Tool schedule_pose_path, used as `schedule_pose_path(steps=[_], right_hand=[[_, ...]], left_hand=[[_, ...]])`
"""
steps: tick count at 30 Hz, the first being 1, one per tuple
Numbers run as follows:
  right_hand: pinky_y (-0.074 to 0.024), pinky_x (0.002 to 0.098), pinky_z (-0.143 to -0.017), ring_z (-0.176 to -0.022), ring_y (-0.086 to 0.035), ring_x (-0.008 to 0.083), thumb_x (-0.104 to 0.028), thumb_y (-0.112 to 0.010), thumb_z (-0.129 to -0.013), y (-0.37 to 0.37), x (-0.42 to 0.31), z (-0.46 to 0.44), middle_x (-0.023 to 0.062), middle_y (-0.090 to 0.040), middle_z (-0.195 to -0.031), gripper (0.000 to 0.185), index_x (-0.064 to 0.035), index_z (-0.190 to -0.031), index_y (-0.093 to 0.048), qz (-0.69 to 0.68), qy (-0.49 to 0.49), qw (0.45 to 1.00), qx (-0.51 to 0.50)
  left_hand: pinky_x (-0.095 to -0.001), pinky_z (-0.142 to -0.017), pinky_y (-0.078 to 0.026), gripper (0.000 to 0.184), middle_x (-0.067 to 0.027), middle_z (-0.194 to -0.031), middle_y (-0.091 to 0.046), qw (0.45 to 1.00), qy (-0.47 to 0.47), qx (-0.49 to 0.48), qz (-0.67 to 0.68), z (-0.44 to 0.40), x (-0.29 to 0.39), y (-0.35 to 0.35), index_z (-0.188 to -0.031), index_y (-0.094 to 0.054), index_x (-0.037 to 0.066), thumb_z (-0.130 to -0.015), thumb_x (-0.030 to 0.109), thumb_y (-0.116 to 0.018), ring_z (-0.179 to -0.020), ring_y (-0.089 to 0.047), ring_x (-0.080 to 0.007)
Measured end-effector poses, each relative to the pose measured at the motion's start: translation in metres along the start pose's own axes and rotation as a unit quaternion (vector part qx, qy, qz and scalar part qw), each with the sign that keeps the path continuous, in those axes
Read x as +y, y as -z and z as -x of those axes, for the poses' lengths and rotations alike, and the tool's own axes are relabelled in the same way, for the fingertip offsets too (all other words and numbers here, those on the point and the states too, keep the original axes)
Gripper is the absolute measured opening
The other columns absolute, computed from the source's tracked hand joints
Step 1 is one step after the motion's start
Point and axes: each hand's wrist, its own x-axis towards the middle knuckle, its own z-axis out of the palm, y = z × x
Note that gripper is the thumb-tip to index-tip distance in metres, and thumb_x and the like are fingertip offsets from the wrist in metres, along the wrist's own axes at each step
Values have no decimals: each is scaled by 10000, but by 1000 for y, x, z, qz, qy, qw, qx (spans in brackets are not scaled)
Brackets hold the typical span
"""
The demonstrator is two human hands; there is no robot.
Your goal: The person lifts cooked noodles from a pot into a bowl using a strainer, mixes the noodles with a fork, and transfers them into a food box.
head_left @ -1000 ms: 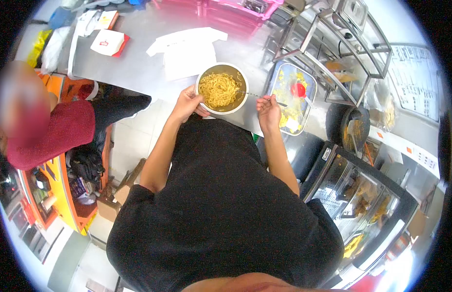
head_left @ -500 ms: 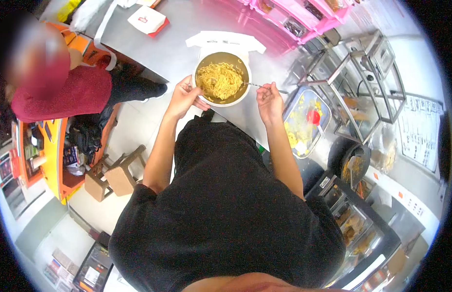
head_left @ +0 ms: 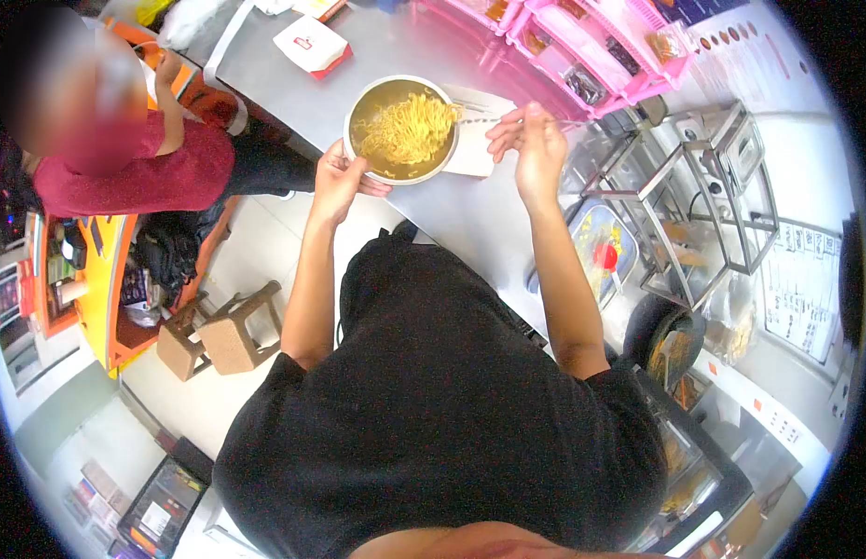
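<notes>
My left hand (head_left: 342,184) grips the near-left rim of a metal bowl (head_left: 381,99), thumb on the rim and fingers below. Yellow noodles (head_left: 410,132) lie inside, heaped toward the right side, and the bowl looks tilted. In my right hand (head_left: 537,154) is a thin metal utensil (head_left: 480,120) with a twisted-looking shaft. It reaches to the noodles at the bowl's right rim; its tip is hidden, so I cannot tell its kind. Partly behind the bowl, to its right, is a white open paper box (head_left: 470,162).
A white-and-red carton (head_left: 312,47) sits on the metal table (head_left: 265,70). Pink racks (head_left: 596,56) stand at the back, a metal frame (head_left: 675,200) and a tray with a red utensil (head_left: 604,244) at right. A person in a maroon shirt (head_left: 139,172) is at left.
The bowl has shifted left and tilted, exposing more of the white box. The noodles are bunched toward the right rim. My right hand has moved up and right with the utensil.
</notes>
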Motion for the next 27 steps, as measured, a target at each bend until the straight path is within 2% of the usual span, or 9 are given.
schedule_pose_path(steps=[2,5,8,12,16,19,27], right_hand=[[-487,260,-510,-590,-640,121,-315,-481,-1123,-1,18,4,123,-703,-752,410,4,-927,-648,120,16,991,-57],[-475,243,-498,-575,-638,132,-384,-432,-1133,-17,49,15,127,-702,-746,481,11,-942,-629,170,-10,978,-122],[-495,279,-522,-579,-649,174,-372,-466,-1121,-12,73,9,141,-711,-766,422,-7,-969,-616,19,-128,990,-51],[-496,335,-543,-593,-650,232,-356,-443,-1121,5,87,-1,181,-714,-779,400,-11,-996,-602,-157,-226,960,54],[-503,339,-617,-666,-654,247,-353,-471,-1111,12,69,-21,194,-717,-799,383,-22,-987,-617,-235,-220,945,54],[-504,339,-626,-674,-653,249,-347,-473,-1109,8,40,-31,197,-721,-818,376,-25,-981,-619,-275,-218,935,52],[-518,336,-647,-693,-675,247,-310,-457,-1111,-6,-62,-43,203,-735,-857,357,-24,-997,-637,-266,-148,952,35]], left_hand=[[-393,-592,-683,241,-236,-857,-727,1000,-5,8,-10,0,0,0,-1190,-524,-72,-956,-47,-472,-659,-760,-328],[-395,-580,-681,233,-233,-849,-726,1000,10,26,-3,-4,-18,4,-1181,-523,-73,-957,-45,-467,-643,-756,-322],[-401,-582,-682,244,-226,-845,-724,1000,7,20,23,0,-19,0,-1184,-524,-73,-946,-54,-476,-636,-752,-316],[-401,-592,-684,276,-225,-890,-727,999,26,8,23,5,-16,10,-1221,-514,-66,-946,-51,-491,-663,-759,-322],[-399,-601,-686,289,-225,-919,-730,999,43,0,11,8,-22,18,-1244,-510,-59,-956,-41,-491,-674,-762,-324],[-397,-609,-687,283,-225,-923,-734,999,48,3,16,13,-24,17,-1250,-506,-55,-968,-34,-492,-682,-765,-321],[-396,-616,-687,288,-226,-931,-745,999,32,19,20,14,-34,14,-1276,-496,-50,-990,-22,-489,-686,-768,-312]])
